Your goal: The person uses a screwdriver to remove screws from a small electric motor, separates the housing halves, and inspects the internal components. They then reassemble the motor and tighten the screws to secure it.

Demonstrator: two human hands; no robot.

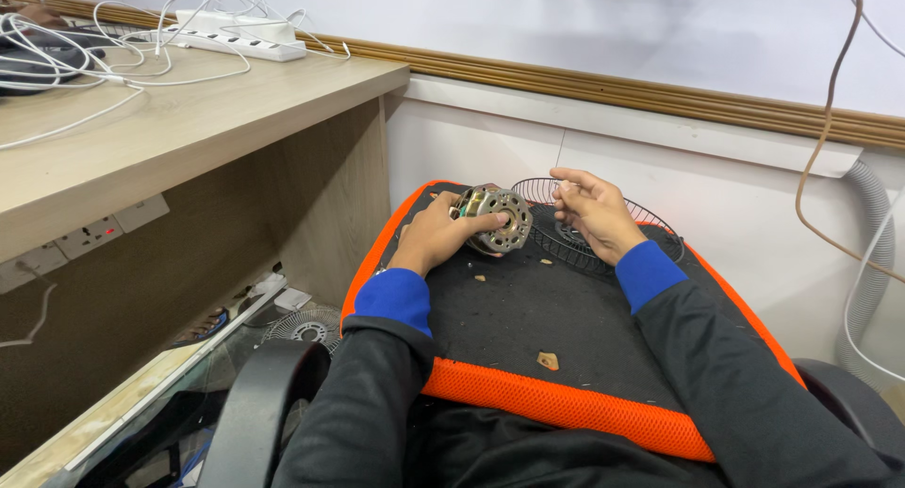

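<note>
Black mesh seat cushion with orange edging (pixel 528 328) is serving as my work surface, white wall behind. Left hand (pixel 436 233) is gripping the round grey metal fan motor (pixel 494 218) at the cushion's far end. Right hand (pixel 592 210) is hovering over the black wire fan guard (pixel 566 238), fingers curled loosely, holding nothing I can see.

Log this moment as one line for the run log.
left hand: holds fan motor | right hand: pinched shut beside motor | wire fan guard: on chair seat
</note>
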